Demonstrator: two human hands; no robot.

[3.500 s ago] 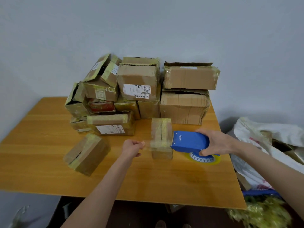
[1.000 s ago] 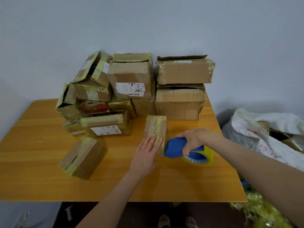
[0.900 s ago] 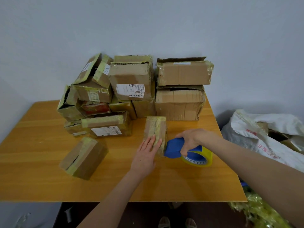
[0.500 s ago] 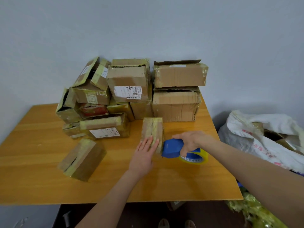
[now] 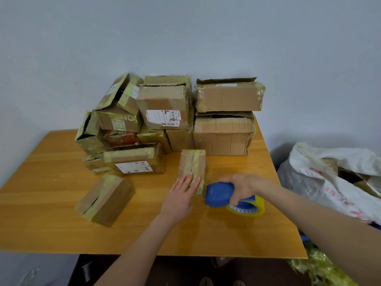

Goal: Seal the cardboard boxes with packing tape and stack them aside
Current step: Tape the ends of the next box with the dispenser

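Observation:
A small cardboard box point(image 5: 192, 162) wrapped in yellowish tape stands on the wooden table point(image 5: 51, 203), near its middle. My left hand point(image 5: 181, 195) lies flat with straight fingers against the box's near left side. My right hand point(image 5: 245, 186) grips a blue tape dispenser point(image 5: 218, 194) with a yellow tape roll point(image 5: 250, 207), its front end touching the box's near right corner. Another taped small box point(image 5: 105, 199) lies tilted to the left.
A pile of several taped boxes point(image 5: 165, 104) is stacked at the table's back against the wall, two larger ones point(image 5: 224, 133) at its right. A white sack point(image 5: 334, 180) with cardboard sits on the floor beyond the table's right edge.
Since 3.5 s ago my left hand went from pinching the tape end to lying flat on the box. The dispenser swung round to the box's near right corner. In the last second little moved.

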